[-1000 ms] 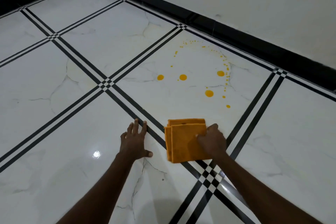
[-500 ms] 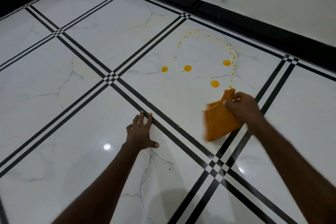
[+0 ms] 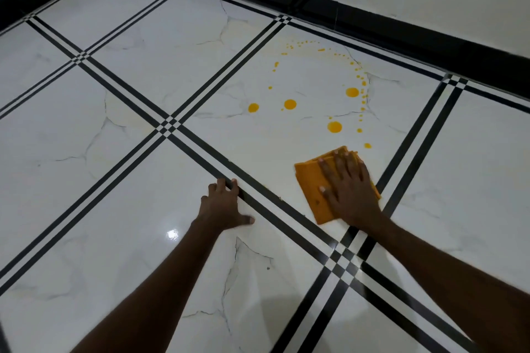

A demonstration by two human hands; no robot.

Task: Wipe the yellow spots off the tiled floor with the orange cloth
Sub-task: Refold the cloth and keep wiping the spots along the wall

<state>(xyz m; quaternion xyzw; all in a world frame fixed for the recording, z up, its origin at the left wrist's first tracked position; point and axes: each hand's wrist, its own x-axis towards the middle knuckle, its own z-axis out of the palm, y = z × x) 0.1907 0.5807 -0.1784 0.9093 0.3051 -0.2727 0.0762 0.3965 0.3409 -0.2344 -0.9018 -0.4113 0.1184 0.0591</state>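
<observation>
The folded orange cloth [image 3: 311, 186] lies flat on a white tile, and my right hand [image 3: 348, 189] presses down on it with the fingers spread. Yellow spots sit just beyond the cloth: a large one [image 3: 334, 127] close ahead, two more [image 3: 290, 104] to the left and one [image 3: 352, 92] farther back. A curved trail of small drops [image 3: 362, 86] runs round them toward the wall. My left hand [image 3: 222, 208] rests flat on the floor to the cloth's left, fingertips on a black tile line, holding nothing.
The glossy white tiled floor [image 3: 114, 180] has black striped borders crossing it. A black skirting [image 3: 372, 23] runs along the white wall at the back and right. A lamp's reflection [image 3: 172, 234] shines near my left wrist.
My right hand lifted the cloth, carried it right and toward the spots, and now has it pressed flat on the floor. My left hand stayed planted.
</observation>
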